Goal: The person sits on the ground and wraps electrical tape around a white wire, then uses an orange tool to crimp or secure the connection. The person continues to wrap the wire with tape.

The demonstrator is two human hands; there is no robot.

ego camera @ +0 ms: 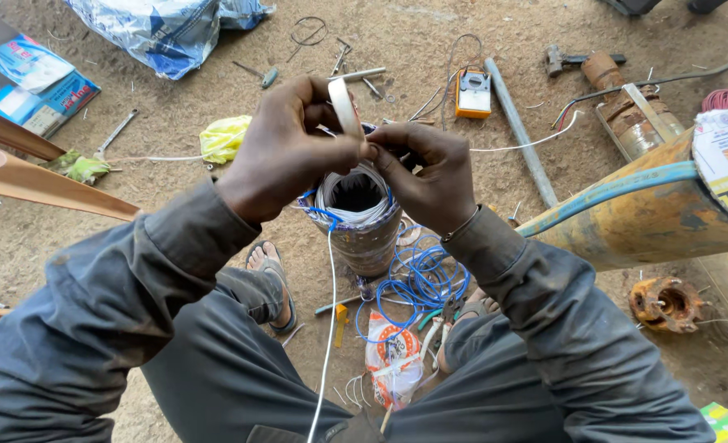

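The person sat low over a dirt floor (pixel 216 139), both hands raised above an upright cylindrical motor stator (pixel 362 221) that stood between the feet. The left hand (pixel 286 148) had its grip closed on a roll of white tape (pixel 343 105), thumb and fingers pinched around the ring so that it stood on edge above the stator's open top. The right hand (pixel 425 176) met it just beside the roll, its grip pinched shut on something small at the tape's edge; whether that was the loose tape end or a wire could not be told. White winding ends ringed the stator's mouth, and blue wire crossed its rim. A white wire (pixel 329 328) ran from the stator's top down toward the person's lap. A loose coil of blue wire (pixel 417 283) lay on the floor just beside the stator's base, near the right foot. Farther off, well apart from the hands, lay an orange meter (pixel 473 93), a grey pipe (pixel 520 131), a yellow cloth (pixel 224 135), scattered hand tools and a large rusty yellow cylinder (pixel 643 213) at the right.
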